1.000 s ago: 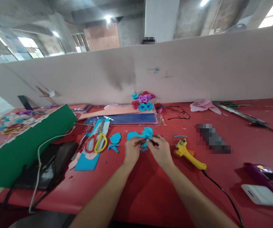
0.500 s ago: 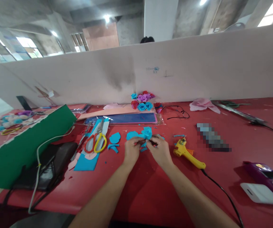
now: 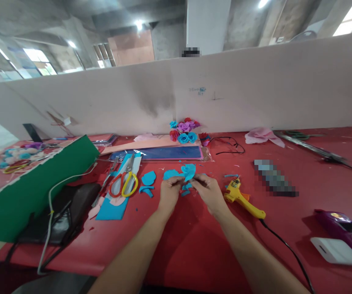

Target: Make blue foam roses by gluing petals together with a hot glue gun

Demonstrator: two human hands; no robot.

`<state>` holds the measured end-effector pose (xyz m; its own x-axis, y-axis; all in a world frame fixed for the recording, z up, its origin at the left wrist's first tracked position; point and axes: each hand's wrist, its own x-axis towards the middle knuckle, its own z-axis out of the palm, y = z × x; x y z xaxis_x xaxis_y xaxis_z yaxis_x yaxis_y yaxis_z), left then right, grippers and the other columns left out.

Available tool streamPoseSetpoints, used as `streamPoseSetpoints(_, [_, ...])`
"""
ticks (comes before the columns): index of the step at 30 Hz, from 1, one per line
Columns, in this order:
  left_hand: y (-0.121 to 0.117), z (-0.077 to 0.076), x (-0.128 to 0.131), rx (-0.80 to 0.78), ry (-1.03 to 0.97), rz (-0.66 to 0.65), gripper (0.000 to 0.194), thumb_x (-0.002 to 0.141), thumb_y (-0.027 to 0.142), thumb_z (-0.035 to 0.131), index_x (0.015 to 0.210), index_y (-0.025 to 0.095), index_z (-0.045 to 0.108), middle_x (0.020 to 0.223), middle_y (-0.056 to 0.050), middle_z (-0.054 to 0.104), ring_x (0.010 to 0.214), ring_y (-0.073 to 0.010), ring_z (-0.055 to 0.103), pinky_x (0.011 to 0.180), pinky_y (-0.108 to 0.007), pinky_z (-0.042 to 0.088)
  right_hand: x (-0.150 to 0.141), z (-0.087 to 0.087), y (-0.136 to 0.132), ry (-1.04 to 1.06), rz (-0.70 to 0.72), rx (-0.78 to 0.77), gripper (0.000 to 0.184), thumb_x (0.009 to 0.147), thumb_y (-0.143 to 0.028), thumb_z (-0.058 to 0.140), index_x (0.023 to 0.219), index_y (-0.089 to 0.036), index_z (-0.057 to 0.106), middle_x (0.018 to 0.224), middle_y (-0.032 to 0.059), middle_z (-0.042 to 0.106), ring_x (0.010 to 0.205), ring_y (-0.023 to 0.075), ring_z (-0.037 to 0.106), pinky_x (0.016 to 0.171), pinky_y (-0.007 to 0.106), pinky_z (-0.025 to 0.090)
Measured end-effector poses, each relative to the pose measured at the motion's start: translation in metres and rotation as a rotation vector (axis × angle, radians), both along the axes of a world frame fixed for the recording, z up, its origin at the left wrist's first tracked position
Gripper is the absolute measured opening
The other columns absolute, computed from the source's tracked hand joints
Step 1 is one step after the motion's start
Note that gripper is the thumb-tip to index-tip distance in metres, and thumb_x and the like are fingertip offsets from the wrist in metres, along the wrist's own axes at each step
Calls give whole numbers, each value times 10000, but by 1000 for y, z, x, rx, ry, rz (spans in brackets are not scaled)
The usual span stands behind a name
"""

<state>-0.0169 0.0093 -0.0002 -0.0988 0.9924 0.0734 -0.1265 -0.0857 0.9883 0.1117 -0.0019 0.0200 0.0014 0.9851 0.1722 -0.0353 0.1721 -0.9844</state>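
A blue paper flower [image 3: 188, 171] is held up between my two hands, over the middle of the red table. My left hand [image 3: 170, 192] pinches its base from the left, fingers closed. From the right, my right hand [image 3: 208, 191] closes its thumb and fingers at the lower edge of the flower. Loose blue paper petals [image 3: 148, 178] and cut blue strips [image 3: 146, 190] lie left of my hands. More blue pieces [image 3: 170, 174] sit just behind my left hand. A yellow glue gun [image 3: 240, 198] rests right of my right hand.
Scissors with red and yellow handles [image 3: 123, 183] lie on folded blue paper [image 3: 111, 209] at left. Finished paper flowers [image 3: 186, 130] stand at the back by the partition [image 3: 102, 102]. Glasses [image 3: 231, 143], a blurred-out dark object [image 3: 274, 177] and a purple power strip [image 3: 344, 228] are on the right.
The blue flower has turned between my fingers, so a broad petal now shows at its front. My right hand has shifted slightly. The things on the table stay put.
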Motion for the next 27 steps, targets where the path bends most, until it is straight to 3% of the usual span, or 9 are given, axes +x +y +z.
streamPoseSetpoints(5, [0, 0, 0, 37, 34, -7, 171, 672, 173, 624, 773, 187, 762, 744, -35, 709, 752, -184, 635, 729, -308, 496, 1, -5, 2, -105, -59, 91, 159, 719, -301, 628, 766, -182, 722, 761, 46, 695, 727, 196, 617, 699, 315, 490])
streamPoseSetpoints(18, [1, -3, -4, 131, 167, -30, 191, 694, 135, 575, 730, 197, 752, 733, -30, 693, 732, -173, 607, 692, -287, 474, 1, -7, 2, -78, -55, 122, 185, 728, -372, 656, 724, -193, 703, 755, 34, 682, 759, 200, 620, 705, 313, 492])
streamPoseSetpoints(27, [-2, 2, -1, 91, 38, -16, 125, 659, 162, 627, 707, 181, 740, 740, -38, 698, 729, -181, 630, 721, -320, 498, 3, 1, 1, -12, -46, 133, 200, 726, -387, 679, 802, -206, 721, 752, 17, 688, 730, 183, 624, 712, 314, 488])
